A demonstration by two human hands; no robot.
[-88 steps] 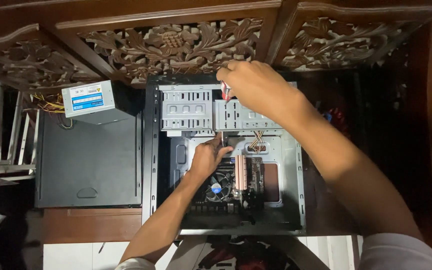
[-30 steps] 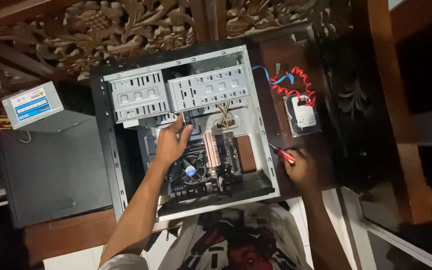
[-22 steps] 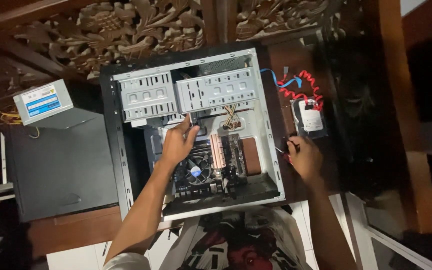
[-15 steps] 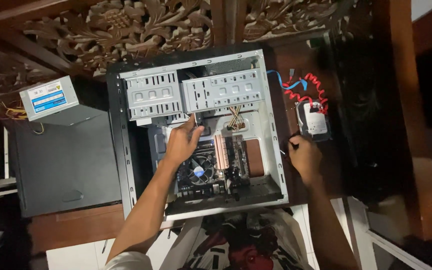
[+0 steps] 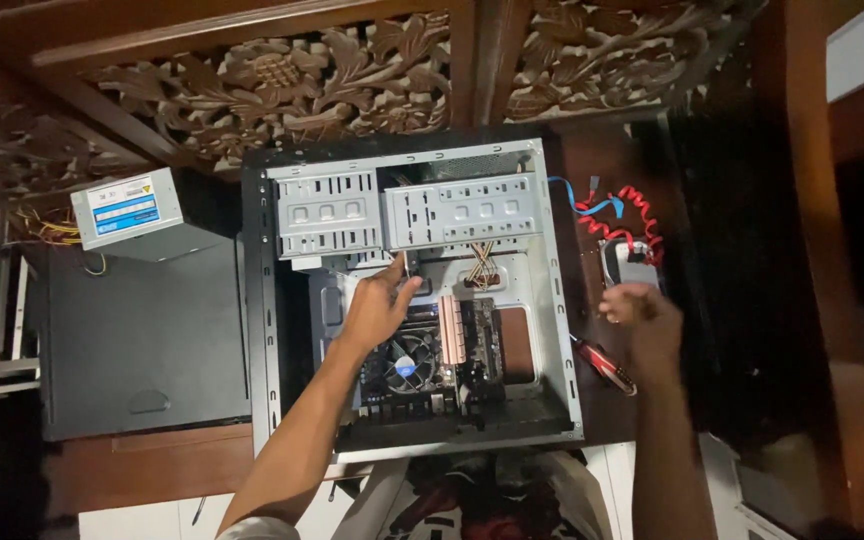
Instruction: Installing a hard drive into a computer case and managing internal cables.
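An open computer case [image 5: 557, 300] lies flat on a dark wooden table, with grey drive cages [image 5: 457, 210], a motherboard and a round cooler fan [image 5: 410, 365] inside. My left hand [image 5: 374, 310] reaches into the case, its fingers spread against the lower edge of the drive cages, with nothing seen in it. My right hand [image 5: 642, 315] is blurred, just right of the case, below a small drive [image 5: 624, 262] with red and blue cables [image 5: 612, 210]. A red-handled screwdriver [image 5: 604, 366] lies on the table beside that wrist.
A grey power supply [image 5: 127, 212] with yellow wires stands at the left on top of a black side panel [image 5: 142, 340]. Carved wooden panels [image 5: 282, 80] run along the far side. A dark wooden post [image 5: 802, 250] stands at the right.
My right hand left the top of the case, carried the screwdriver to the case's right side, and now sits higher with the screwdriver lying on the table. My left hand stayed inside the case.
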